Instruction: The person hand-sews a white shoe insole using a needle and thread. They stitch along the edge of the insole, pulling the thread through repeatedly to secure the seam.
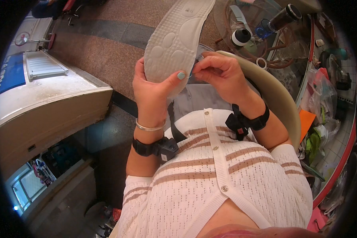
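A pale, textured shoe insole (176,37) with raised oval pads stands tilted up in front of me. My left hand (152,87) is closed on its lower end, the thumb across the padded face and the fingers behind it. At the insole's right edge, my right hand (224,75) is closed in a pinch. What its fingertips hold, if anything, is hidden or too small to make out. A grey cloth (196,97) lies below the insole, over my lap.
To the right stands a round glass table (248,37) with a black-and-white cup (240,37), a dark tumbler (285,18) and a cleaver (238,15). A beige chair rim (279,85) curves beside my right arm. At left is a white-topped counter (47,93); plastic bags (321,95) lie far right.
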`<move>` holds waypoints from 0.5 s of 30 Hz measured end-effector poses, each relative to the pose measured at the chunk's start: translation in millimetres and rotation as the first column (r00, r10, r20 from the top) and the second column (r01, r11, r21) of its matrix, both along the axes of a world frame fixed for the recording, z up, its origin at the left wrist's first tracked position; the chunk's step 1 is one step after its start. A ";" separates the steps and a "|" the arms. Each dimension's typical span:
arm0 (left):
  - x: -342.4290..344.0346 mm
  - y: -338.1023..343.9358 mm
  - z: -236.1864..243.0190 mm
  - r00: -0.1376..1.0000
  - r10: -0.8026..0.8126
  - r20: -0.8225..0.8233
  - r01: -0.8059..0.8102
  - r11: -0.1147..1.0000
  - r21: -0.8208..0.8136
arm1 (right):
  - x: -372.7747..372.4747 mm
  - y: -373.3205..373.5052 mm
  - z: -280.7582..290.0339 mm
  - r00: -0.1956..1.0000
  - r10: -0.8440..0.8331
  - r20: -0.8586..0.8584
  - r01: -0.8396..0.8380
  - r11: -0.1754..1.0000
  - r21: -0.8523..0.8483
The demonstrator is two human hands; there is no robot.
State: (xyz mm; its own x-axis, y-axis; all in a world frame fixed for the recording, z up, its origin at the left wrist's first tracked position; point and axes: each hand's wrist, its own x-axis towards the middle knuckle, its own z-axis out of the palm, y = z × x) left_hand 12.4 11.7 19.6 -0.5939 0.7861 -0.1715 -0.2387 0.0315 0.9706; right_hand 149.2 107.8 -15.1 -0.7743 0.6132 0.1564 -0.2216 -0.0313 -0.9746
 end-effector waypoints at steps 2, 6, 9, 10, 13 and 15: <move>-3.6 1.7 -3.9 0.994 -0.010 -0.112 0.010 1.000 0.004 | 0.3 0.6 0.0 1.000 -0.003 -0.002 0.003 1.000 0.011; -3.2 1.0 -7.5 0.998 -0.064 -0.006 0.064 0.998 0.013 | 1.4 0.4 -2.1 1.000 -0.009 -0.024 0.010 1.000 0.010; -0.4 1.0 -11.8 0.961 -0.114 0.253 0.106 0.993 0.048 | 0.7 -2.8 -2.8 0.999 -0.021 -0.038 0.018 0.998 -0.063; 0.2 1.8 -11.9 0.958 -0.123 0.258 0.112 0.992 0.056 | 0.3 -4.3 -2.8 0.999 -0.030 -0.043 0.025 0.995 -0.102; 1.8 3.8 -9.1 0.961 -0.131 0.243 0.118 0.991 0.070 | -0.2 -7.7 -2.5 0.991 -0.115 -0.070 0.103 0.982 -0.159; 2.5 4.1 -5.4 0.975 -0.113 0.191 0.102 0.993 0.065 | -0.5 -6.5 -1.2 0.977 -0.203 -0.069 0.205 0.979 0.016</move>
State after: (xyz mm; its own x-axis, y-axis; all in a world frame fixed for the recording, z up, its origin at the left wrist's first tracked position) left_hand 14.8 15.8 14.1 -0.4650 0.8548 -0.2304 -0.4208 0.0155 0.9070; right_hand 148.7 101.3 -16.3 -0.6208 0.7528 0.2190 -0.2851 0.0434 -0.9575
